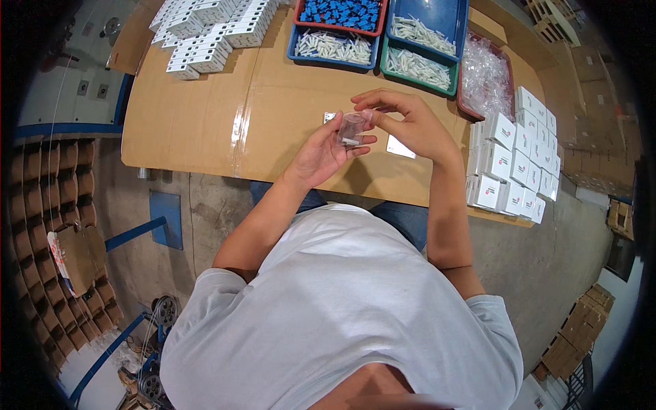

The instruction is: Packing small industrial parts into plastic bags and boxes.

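Grey T-shirt [342, 307] shoulders fill the near view, and both forearms reach over the cardboard-covered table [205, 116]. Left hand [326, 152] cups a small clear plastic bag [352, 128] from below, fingers curled on it; right hand [403, 123] pinches the bag's top edge. Beyond the bag, a red tray [301, 14] holds blue parts, while a blue tray [295, 46] and a green tray [384, 68] hold white pieces. Right of the bag stand stacked white boxes [509, 160].
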The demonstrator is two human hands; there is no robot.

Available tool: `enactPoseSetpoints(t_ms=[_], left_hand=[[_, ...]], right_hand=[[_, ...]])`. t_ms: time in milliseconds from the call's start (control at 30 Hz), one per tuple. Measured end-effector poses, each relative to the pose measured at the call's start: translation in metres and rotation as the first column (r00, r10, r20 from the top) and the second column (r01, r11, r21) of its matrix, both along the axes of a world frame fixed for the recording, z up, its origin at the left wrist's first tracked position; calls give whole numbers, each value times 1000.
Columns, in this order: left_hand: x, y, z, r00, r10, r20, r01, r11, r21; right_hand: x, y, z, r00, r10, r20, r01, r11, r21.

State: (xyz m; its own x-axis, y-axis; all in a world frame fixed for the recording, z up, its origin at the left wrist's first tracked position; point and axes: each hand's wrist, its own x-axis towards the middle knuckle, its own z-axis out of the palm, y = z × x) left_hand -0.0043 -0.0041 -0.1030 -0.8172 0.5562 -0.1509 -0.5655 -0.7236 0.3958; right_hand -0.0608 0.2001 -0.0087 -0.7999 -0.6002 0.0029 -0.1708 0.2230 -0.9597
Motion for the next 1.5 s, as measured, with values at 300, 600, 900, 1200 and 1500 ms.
enactPoseSetpoints(t_ms=[300,600,900,1200,1500], left_hand=[[3,-37,-87,989,-140,41,134,985,107],[3,-77,-159,968,-228,102,184,926,330],[-4,-73,-149,938,-314,148,276,933,233],[-7,-73,-149,921,-361,148,323,917,234],[-9,-72,-152,913,-386,129,344,901,264]], right_hand=[[-32,-14,-67,984,-175,39,170,980,108],[-110,-42,-137,954,-252,-165,282,939,195],[-164,-72,-161,955,-138,-264,235,892,386],[-190,-77,-165,927,-148,-344,270,902,338],[-189,-78,-179,939,-44,-341,214,851,480]])
